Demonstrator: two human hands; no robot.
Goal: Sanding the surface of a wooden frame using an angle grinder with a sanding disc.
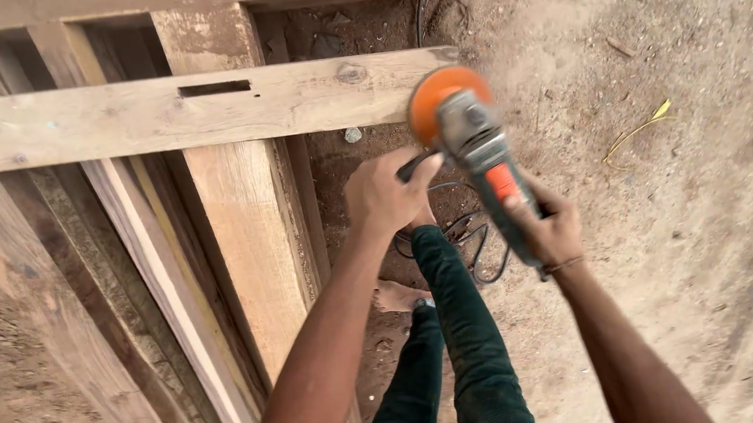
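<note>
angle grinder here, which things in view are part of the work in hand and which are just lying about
In the work:
angle grinder, orange disc at the plank's end
left hand on the side handle
right hand on the rear grip
light plank with a slot
power cord

Lying about:
yellow strip on the dirt
leaning timbers

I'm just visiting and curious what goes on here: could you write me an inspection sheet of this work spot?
Surface: sandy dirt ground, dusty.
Job's things: angle grinder with orange disc at the end of a pale wooden beam, which has a slot cut in it and lies across a wooden frame.
Clutter: yellow strip and small stones on the ground.
Grippers: left hand grips the grinder's side handle; right hand holds its body.
Cables: black cord looped on the ground under the grinder.
Surroundings: the person's bare foot and dark green trousers.
</note>
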